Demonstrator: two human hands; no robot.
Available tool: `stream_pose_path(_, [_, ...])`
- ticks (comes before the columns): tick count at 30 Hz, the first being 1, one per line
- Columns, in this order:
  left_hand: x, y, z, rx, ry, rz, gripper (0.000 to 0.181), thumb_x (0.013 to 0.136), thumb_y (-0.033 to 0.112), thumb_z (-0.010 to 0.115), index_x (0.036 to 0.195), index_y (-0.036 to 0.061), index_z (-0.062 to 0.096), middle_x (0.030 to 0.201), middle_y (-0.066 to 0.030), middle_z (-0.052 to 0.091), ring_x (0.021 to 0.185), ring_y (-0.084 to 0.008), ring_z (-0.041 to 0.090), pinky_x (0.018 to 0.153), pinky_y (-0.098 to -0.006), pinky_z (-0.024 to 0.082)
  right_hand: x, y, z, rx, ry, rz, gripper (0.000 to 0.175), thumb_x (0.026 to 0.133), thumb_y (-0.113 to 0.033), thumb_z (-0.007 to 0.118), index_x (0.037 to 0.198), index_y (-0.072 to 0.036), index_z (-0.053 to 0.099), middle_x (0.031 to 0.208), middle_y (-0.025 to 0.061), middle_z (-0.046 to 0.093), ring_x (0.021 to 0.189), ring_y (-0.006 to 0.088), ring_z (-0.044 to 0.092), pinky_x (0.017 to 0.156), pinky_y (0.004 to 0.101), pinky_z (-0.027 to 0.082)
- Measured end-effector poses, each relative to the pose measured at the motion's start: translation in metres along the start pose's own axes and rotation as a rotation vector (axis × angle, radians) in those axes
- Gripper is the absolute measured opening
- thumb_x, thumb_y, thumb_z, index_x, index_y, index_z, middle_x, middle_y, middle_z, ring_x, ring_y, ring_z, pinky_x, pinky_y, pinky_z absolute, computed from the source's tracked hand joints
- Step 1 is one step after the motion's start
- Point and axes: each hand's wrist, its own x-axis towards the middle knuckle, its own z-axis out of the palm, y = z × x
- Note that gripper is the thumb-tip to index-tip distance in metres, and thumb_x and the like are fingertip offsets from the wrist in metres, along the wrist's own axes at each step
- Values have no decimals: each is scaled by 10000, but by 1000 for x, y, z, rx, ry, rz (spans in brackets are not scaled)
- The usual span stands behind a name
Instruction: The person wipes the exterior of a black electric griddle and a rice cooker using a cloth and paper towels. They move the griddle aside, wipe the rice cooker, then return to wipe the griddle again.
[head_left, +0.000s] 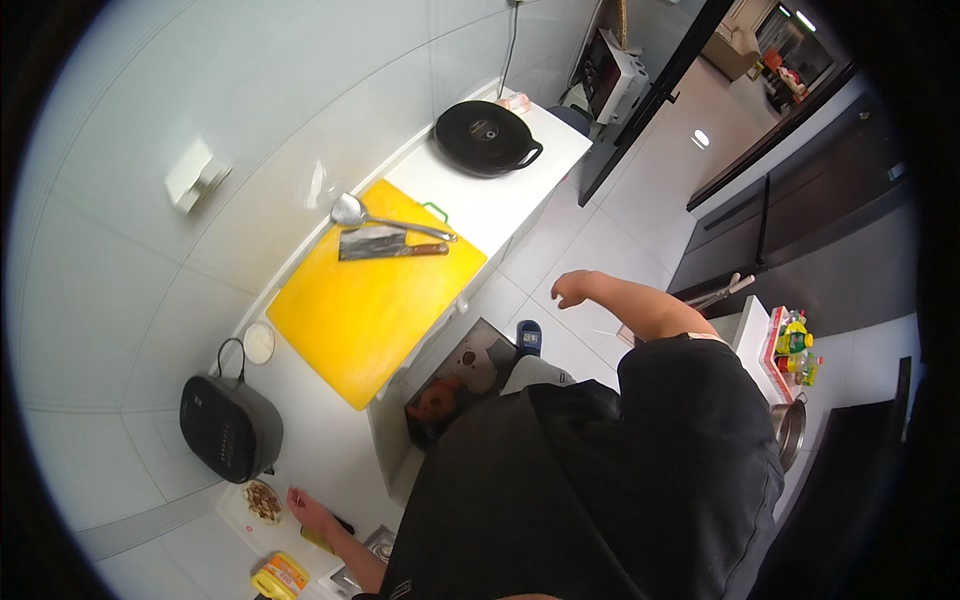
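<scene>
My left hand (309, 511) is at the lower left, beside a plate of chopped brown and white food (262, 502). Its fingers look curled and small in the picture, so I cannot tell whether they hold anything. Over the tiled floor, my right hand (573, 289) hangs with nothing in it and its fingers partly spread. A yellow cutting board (375, 315) lies on the white counter (300, 405) before me. On the board rest a cleaver with a wooden handle (375, 244) and, just behind it, a metal wok spatula (390, 222).
A black countertop cooker (231, 429) and a round white item (259, 343) stand left of the board. A round black pan (486, 139) sits at the counter's far end. Yellow packaging (280, 576) is lower left. Bottles (793, 341) and a metal pot (789, 433) stand right.
</scene>
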Motion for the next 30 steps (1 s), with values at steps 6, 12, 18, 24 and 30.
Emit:
stream_pose_path(6, [-126, 84, 96, 229, -428, 223, 214, 1129, 156, 679, 1214, -12, 781, 1009, -106, 784, 870, -209, 755, 801, -361, 610, 25, 196, -63, 133, 299, 94, 497, 956, -378, 804, 1381, -122, 811, 1371, 176, 799, 1299, 404, 734, 1114, 526, 585])
stream_pose_path(12, [-291, 79, 133, 539, -760, 176, 328, 1028, 246, 796, 1217, -21, 820, 1051, -236, 831, 987, -324, 821, 878, -421, 628, 60, 322, -169, 163, 553, 75, 397, 956, -285, 736, 1294, -106, 843, 1253, 179, 830, 1186, 403, 773, 1031, 501, 616])
stream_pose_path(18, [-371, 101, 139, 500, -776, -256, 361, 1018, 265, 803, 1238, -20, 818, 1079, -251, 834, 1028, -326, 825, 911, -422, 629, 108, 366, -291, 199, 740, 160, 400, 1015, -239, 667, 1380, -154, 806, 1431, 145, 765, 1326, 364, 722, 1120, 493, 589])
stream_pose_path(24, [-405, 127, 178, 390, -712, -464, 394, 1009, 285, 811, 1260, -19, 816, 1107, -267, 837, 1069, -328, 828, 943, -423, 630, 182, 378, -355, 209, 948, 190, 489, 1011, -197, 729, 1497, -144, 718, 1558, 131, 681, 1392, 393, 666, 1169, 526, 553])
stream_pose_path(30, [-406, 150, 280, 538, -889, -141, 424, 1045, 376, 753, 1305, 47, 817, 1167, -213, 845, 1141, -376, 814, 1006, -438, 619, 258, 417, -395, 76, 963, 181, 526, 983, -226, 766, 1505, -197, 716, 1552, 80, 686, 1430, 338, 642, 1190, 553, 515])
